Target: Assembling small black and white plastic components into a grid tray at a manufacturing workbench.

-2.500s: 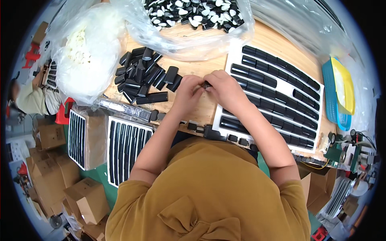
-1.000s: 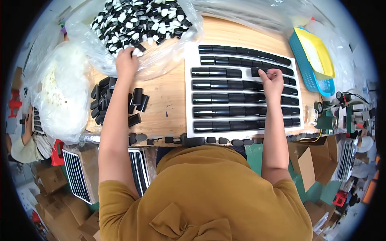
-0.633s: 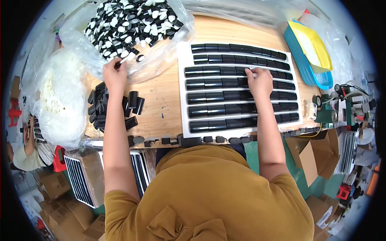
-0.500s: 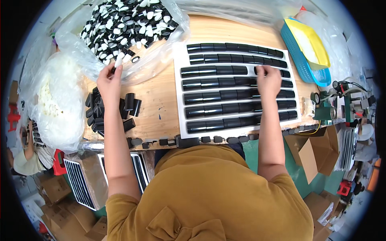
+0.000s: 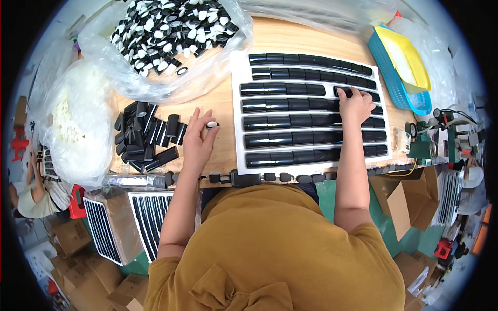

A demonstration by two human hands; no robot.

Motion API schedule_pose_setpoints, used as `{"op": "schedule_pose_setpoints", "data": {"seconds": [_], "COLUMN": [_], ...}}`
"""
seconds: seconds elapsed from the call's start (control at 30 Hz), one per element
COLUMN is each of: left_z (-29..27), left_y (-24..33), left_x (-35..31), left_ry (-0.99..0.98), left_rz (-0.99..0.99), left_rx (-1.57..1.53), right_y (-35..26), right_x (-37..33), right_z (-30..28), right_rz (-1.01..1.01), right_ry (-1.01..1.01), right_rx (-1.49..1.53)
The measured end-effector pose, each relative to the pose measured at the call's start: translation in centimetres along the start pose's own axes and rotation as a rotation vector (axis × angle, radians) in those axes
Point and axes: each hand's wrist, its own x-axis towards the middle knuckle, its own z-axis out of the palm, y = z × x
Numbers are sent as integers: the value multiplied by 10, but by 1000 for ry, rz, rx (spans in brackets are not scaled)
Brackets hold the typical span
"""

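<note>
Over the bench, between the loose black tubes [image 5: 136, 136] and the white tray [image 5: 236, 135], my left hand [image 5: 196, 142] holds a small black-and-white oval cap [image 5: 212, 125] between thumb and fingers. Several rows of glossy black tubes [image 5: 280, 123] lie in the tray. My right hand [image 5: 357, 107] is at the right part of the third row from the top, its fingers closed on a black tube [image 5: 340, 92]. A gap with white tray showing lies just left of that tube. The right fingertips partly hide it.
A clear plastic bag [image 5: 155, 88] spreads around a heap of black and white caps [image 5: 171, 31] at the back left. Another bag [image 5: 78, 129] with pale pieces stands left. A blue basket [image 5: 386, 67] with a yellow tray [image 5: 410, 62] and a green machine [image 5: 436, 140] are right.
My left hand has moved from the cap heap toward me and to the right, bringing a cap with it. My right hand stays at the same tray row.
</note>
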Motion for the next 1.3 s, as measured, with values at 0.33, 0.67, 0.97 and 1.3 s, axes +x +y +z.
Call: {"op": "schedule_pose_setpoints", "data": {"seconds": [0.33,0.67,0.97,1.3], "left_z": [-7,-6,-11,-38], "left_y": [0,-10,-5,24], "left_x": [3,5,3,27], "left_ry": [-32,-2,-24,-72], "left_rz": [94,195,149,-276], "left_rx": [152,119,148,-100], "right_y": [-19,-184,-196,-196], "right_x": [-10,-152,-165,-173], "right_z": [-3,-71,-53,-40], "right_rz": [-133,-1163,-1217,-1195], "right_ry": [61,-529,-532,-604], "right_rx": [634,975,813,698]}}
